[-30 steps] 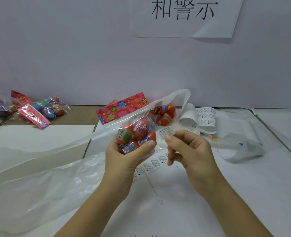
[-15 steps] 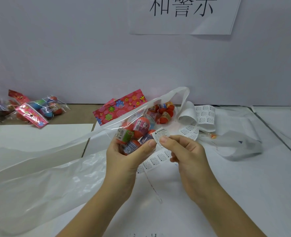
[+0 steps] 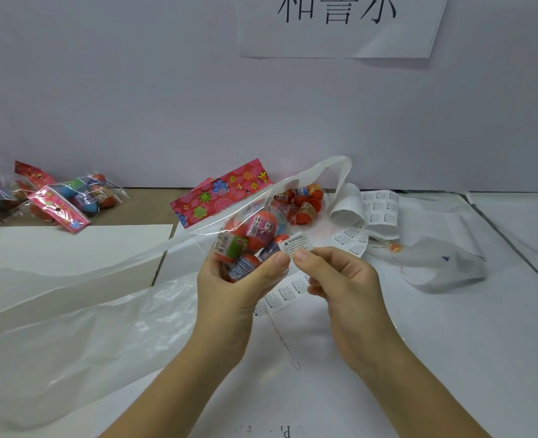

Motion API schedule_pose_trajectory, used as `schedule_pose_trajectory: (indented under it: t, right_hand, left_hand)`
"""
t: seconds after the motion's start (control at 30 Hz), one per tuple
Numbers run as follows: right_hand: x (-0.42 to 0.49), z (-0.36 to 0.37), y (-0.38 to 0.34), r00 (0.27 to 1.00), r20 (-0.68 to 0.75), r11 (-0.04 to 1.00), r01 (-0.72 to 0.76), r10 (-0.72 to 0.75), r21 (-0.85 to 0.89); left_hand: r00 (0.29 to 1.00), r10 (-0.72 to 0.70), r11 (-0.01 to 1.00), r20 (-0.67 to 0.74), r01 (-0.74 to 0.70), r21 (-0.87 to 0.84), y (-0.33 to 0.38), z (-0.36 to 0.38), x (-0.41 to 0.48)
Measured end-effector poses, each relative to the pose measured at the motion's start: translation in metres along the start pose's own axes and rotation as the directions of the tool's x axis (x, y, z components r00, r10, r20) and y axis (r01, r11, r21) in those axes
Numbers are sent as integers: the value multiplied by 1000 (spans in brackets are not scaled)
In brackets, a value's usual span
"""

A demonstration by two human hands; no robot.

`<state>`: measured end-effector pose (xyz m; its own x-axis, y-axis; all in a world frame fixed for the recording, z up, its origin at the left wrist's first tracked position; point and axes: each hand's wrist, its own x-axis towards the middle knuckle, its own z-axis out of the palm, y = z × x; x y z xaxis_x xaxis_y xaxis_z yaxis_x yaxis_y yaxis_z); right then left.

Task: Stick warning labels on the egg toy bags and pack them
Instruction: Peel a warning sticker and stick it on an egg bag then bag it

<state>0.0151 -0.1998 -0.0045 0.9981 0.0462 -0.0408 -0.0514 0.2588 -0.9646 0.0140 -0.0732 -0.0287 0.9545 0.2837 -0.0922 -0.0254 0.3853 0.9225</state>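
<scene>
An egg toy bag [image 3: 248,241] is shown gripped in the curled left hand [image 3: 229,279] above the white table [image 3: 451,343]. Its long axis is tilted up and leftward, with the flowered header card [image 3: 220,192] at the far end. The warning label [image 3: 296,243], print facing the camera and long axis near level, is pinched by the right hand [image 3: 340,276] at the bag's right edge, beside the left thumb. The lower eggs are hidden by fingers, and the label's small print is illegible. Label sheets [image 3: 381,210] and further bags [image 3: 71,197] are seen behind, clear plastic film [image 3: 71,311] at left; the wall sign [image 3: 340,23] is cut off above
</scene>
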Motion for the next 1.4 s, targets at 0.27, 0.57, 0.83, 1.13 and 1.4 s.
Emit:
schedule_pose_trajectory:
  t: [0.27, 0.57, 0.83, 1.13, 1.4]
  right_hand:
    - [0, -1, 1, 1000, 21, 998, 20, -19, -55]
    - [2, -2, 9, 996, -26, 982, 83, -88, -169]
    - [-1, -4, 7, 966, -117, 949, 196, -230, -246]
    - [9, -14, -2, 958, 49, 919, 284, -281, -272]
    - [11, -16, -3, 950, 70, 912, 312, -304, -268]
  left_hand:
    - [1000, 23, 1000, -5, -23, 4, -1, 0, -1]
    - [994, 101, 995, -36, -101, 20, -2, 0, -2]
    - [984, 158, 987, -87, -155, 35, -3, 0, -5]
    - [986, 166, 981, -2, -165, 98, -2, -1, -6]
    - [986, 160, 983, 46, -163, 81, 1, 0, -8]
